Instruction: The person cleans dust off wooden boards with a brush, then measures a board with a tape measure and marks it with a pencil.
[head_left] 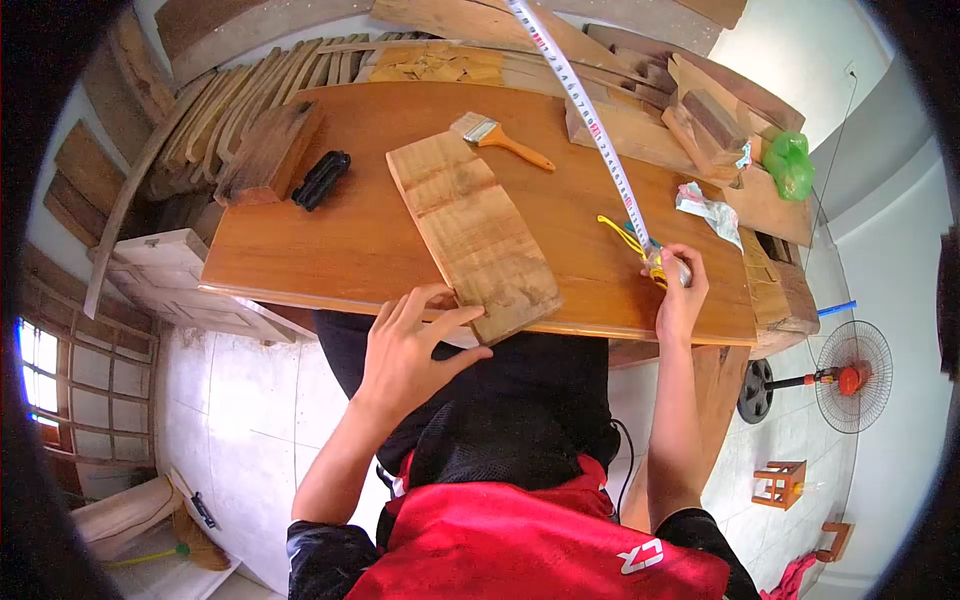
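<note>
A flat wooden board (475,230) with a slightly curved end lies slanted across the brown table (340,240), its near end at the front edge. My left hand (415,345) rests at that near end, thumb and fingers apart and touching the board's left edge and corner. To the right, my right hand (680,290) is closed around a tape measure (655,265). Its white blade (590,120) is pulled out and rises up and away past the far table edge. A yellow-handled tool (620,235) lies just beyond the right hand, partly hidden by the tape.
A paintbrush (505,140) lies beyond the board. Left of it are a black brush-like object (321,180) and a thick wood block (270,150). Crumpled wrapping (710,210) and a green plastic bag (790,165) are at right. Stacked planks line the back; a fan (852,376) stands right.
</note>
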